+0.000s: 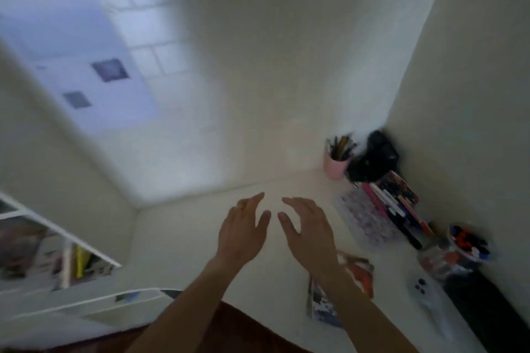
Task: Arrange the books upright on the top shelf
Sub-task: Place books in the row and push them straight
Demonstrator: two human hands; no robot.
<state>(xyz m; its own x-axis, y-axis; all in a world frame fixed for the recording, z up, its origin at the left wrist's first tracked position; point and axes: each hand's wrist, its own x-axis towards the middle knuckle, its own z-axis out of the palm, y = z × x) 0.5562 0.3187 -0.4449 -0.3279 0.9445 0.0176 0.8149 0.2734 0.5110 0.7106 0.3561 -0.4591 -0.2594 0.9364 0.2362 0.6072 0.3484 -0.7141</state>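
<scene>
We see both hands raised side by side over the pale desk (200, 226), palms turned down and toward each other, nearly touching at the thumbs. The left hand (243, 231) has its fingers spread and relaxed, holding nothing; the right hand (308, 233) is likewise wide, fingers loosely extended, nothing in it. The whole view is motion-blurred, so fine detail is uncertain. The books (393, 206) lie to the right of the right hand, near the corner of the walls, as a leaning row with spines showing pink, white, black and orange; we cannot tell whether they rest against the wall or on each other. A patterned flat item (362, 216) lies between that row and the right hand. Beyond the books, farther from the hands, stands a pink cup of pencils (337, 159) next to a dark object (375, 156). Under the right forearm lies a magazine (360, 269) with an orange and white cover, flat on the desk. Right of it are clear containers (456, 249) of small coloured pieces. Far left of the left hand, white shelves (71, 255) hold upright items.
</scene>
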